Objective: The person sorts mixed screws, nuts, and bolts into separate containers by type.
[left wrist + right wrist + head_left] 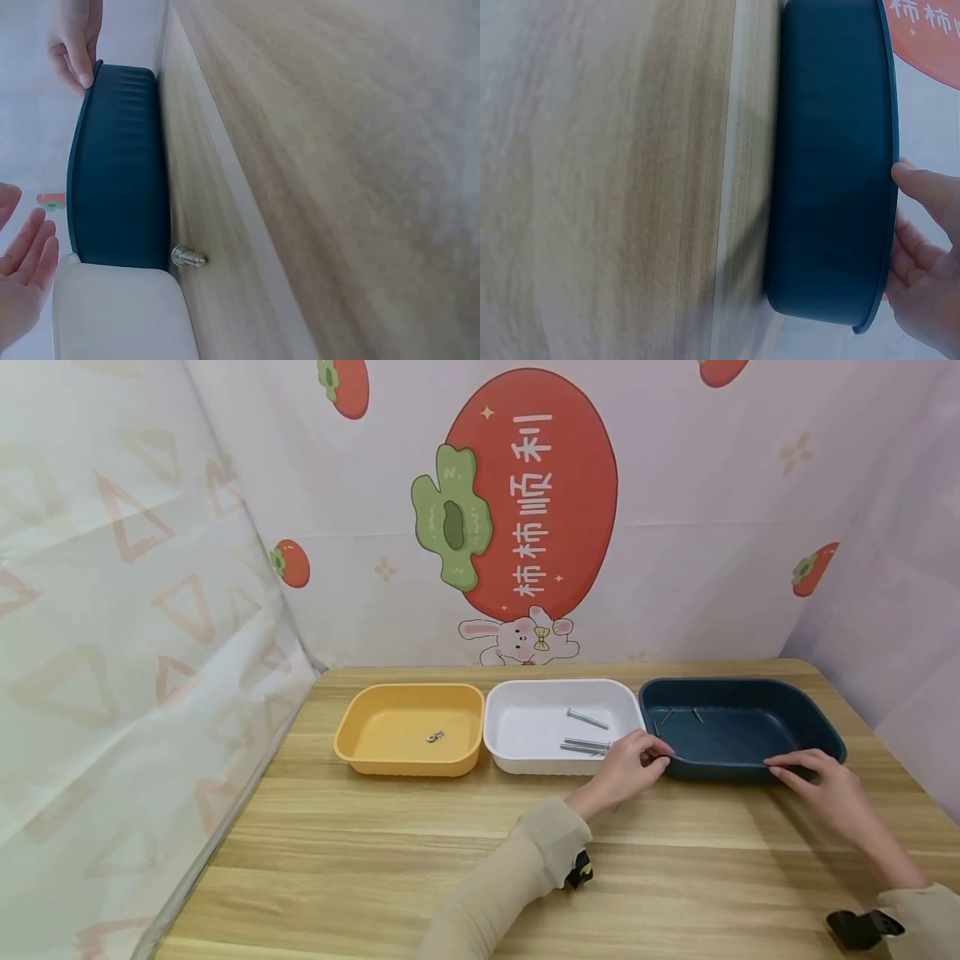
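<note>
From the head camera, three tubs stood in a row on the wooden surface [450,860]: a yellow tub [408,728] on the left with two small washers [435,737], a white tub [555,727] in the middle with long bolts [587,745], and a dark blue tub [738,727] on the right with a few thin nails inside. The left hand [626,767] touched the blue tub's near left corner. The right hand [817,781] rested its fingers on the near right rim. Both hands seemed to steady the tub, one at each end.

From the left wrist camera, the left hand's fingers [26,277] looked straight and relaxed beside the blue tub [120,172]. A small screw [187,258] lay on the surface just in front, where the two tubs met.

From the right wrist camera, the right hand [922,262] pressed its thumb on the blue tub's rim [889,150], fingers behind it, lightly gripping.
</note>
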{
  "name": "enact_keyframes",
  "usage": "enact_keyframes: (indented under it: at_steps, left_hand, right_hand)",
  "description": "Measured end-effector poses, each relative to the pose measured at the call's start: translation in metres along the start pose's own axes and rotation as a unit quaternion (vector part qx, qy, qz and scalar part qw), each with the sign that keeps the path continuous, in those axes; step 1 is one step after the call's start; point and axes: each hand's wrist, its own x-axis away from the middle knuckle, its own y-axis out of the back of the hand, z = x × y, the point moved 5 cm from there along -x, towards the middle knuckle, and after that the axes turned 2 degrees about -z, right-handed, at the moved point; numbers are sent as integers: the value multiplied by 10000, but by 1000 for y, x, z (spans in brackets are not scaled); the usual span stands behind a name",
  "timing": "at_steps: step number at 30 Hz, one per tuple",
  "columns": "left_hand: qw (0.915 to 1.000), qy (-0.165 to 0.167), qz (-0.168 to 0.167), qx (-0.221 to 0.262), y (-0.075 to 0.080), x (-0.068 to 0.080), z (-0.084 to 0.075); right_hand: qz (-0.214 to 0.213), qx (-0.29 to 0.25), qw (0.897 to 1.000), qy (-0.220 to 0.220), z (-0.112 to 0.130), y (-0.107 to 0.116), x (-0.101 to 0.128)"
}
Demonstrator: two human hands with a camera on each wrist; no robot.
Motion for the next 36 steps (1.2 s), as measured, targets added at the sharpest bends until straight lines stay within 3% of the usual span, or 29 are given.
enact_keyframes:
  at_steps: [5,13,24,30,36]
  left_hand:
    - [9997,1,122,196,6,5,-1]
    - [9995,-138,292,-14,15,12,2]
    - [9932,-280,1091,-290,20,26,10]
    - [9870,-104,1592,-217,20,34,17]
    - [9801,-263,1961,-185,19,39,19]
  right_hand:
    - [40,30,10000,-37,-1,0,0]
    - [60,79,9999,-97,-1,1,-1]
    - [93,33,9998,-170,-2,0,0]
    - [131,10,9998,-178,-3,0,0]
    - [119,35,9998,-181,-2,0,0]
